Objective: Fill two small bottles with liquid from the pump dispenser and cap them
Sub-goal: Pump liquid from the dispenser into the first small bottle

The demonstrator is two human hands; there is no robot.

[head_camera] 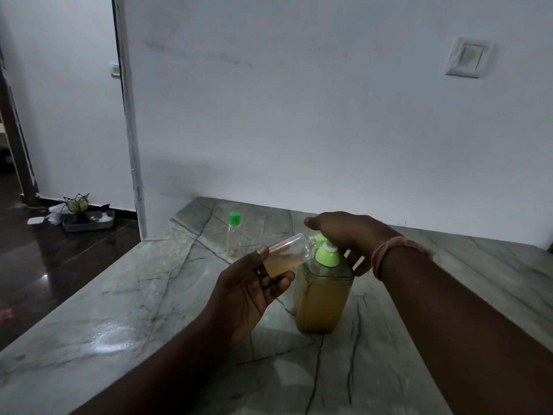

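On the marble worktop (125, 298) the pump dispenser (321, 298), a clear jar of amber liquid with a green pump collar, stands toward the near right, well in from every edge. The right hand (344, 232) lies palm-down over the pump head, fingers curled together over it and covering most of the spout. The left hand (248, 292) is clamped on a small clear bottle (287, 256), held tilted with its open mouth up against the spout; amber liquid pools in its lower end, so it looks perhaps a third full. A second small bottle (233, 233) with a green cap stands upright toward the far left corner, well apart from the dispenser; it looks close to empty, though the dim light makes that hard to judge. The risk from here, as I judge it: a hard press could shoot liquid past the narrow neck, and the steep tilt could let the contents run back out as the level rises; a one-handed push might also rock the jar
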